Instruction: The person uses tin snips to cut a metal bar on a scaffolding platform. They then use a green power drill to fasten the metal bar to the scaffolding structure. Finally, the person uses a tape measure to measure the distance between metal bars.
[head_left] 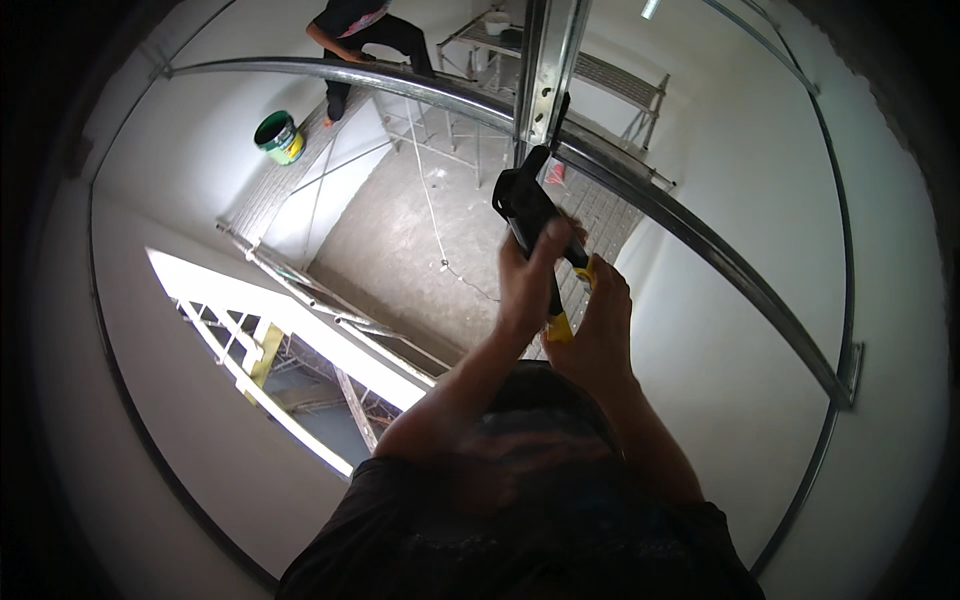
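My left hand [527, 280] is closed around the body of a black plier-like hand tool [530, 205] with yellow handle ends. My right hand [600, 330] grips its two handles from the right, lower down. The tool's head reaches up to the point where an upright-looking metal stud [545, 75] meets a long metal channel [700, 245]. Whether the jaws bite on the metal cannot be made out. Both forearms come up from the lower edge, in front of my dark shirt.
Another person [375, 40] is on a plank scaffold at the upper left, near a green bucket [279, 138]. A second scaffold platform [600, 75] stands at the back. Scaffold tubes [330, 305] cross beside a bright opening. A cord [432, 200] hangs above the concrete floor [390, 240] far below.
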